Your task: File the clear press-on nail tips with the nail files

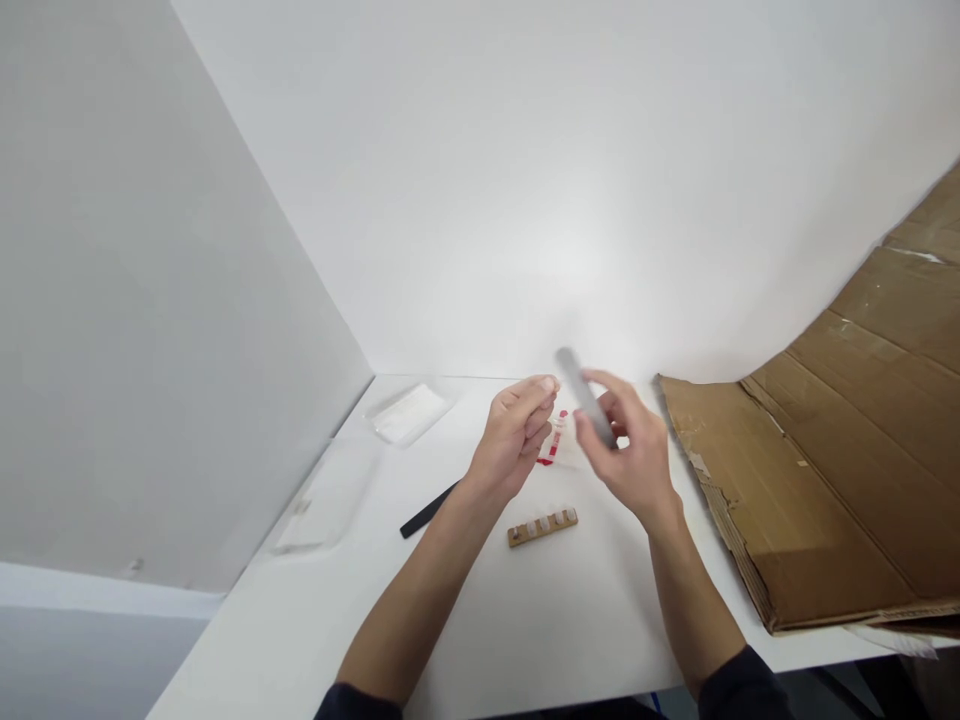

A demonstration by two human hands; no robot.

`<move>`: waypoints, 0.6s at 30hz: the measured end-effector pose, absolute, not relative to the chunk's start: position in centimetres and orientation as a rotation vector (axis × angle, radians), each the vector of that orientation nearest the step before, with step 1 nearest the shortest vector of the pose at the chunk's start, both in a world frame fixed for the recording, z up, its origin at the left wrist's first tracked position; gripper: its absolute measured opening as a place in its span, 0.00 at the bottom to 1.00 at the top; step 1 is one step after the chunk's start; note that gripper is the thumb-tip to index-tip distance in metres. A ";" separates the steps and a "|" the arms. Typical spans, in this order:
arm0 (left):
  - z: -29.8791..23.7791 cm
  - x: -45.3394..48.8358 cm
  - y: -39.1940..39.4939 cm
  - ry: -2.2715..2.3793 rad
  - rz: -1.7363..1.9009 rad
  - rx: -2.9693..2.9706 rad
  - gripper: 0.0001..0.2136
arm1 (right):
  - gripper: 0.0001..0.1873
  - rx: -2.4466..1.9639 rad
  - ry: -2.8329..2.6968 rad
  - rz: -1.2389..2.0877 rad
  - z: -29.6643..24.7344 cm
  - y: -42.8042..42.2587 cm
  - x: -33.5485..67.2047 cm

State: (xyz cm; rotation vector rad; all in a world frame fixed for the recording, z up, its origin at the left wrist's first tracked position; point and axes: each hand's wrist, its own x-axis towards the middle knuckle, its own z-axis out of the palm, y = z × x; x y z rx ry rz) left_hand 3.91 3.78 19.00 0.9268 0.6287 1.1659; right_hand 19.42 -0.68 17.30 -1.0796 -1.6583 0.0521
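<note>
My left hand (517, 432) is raised over the table with thumb and index finger pinched together; whatever is between them is too small to make out. Close beside it, my right hand (630, 440) grips a slim grey bar (583, 392), blurred by motion and tilted with its upper end toward my left fingertips. Below both hands, a short brown strip (541, 530) bearing several small clear pieces in a row lies on the table. A dark flat bar (427, 512) rests partly hidden behind my left forearm.
A clear packet with red print (556, 440) lies behind my hands. Two clear plastic bags (409, 412) are at the left of the white table (555, 630). Folded brown cardboard (817, 480) covers the right side and leans up the white back wall (525, 180).
</note>
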 end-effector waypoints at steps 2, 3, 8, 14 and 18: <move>18.8 3.9 3.8 0.636 1.193 0.950 0.19 | 0.21 -1.125 -1.529 -0.010 17.3 -0.7 19.2; 18.8 3.9 3.8 0.639 1.198 0.963 0.19 | 0.21 -1.116 -1.529 0.011 17.3 -0.6 19.2; 18.6 3.9 3.8 0.648 1.243 0.993 0.20 | 0.20 -1.128 -1.563 0.027 17.2 -0.4 19.2; 18.7 3.9 3.8 0.668 1.258 0.979 0.19 | 0.20 -1.038 -1.665 0.159 17.2 -0.4 19.1; 18.7 3.8 3.9 0.674 1.270 0.981 0.19 | 0.20 -1.178 -1.457 0.098 17.5 -0.6 19.1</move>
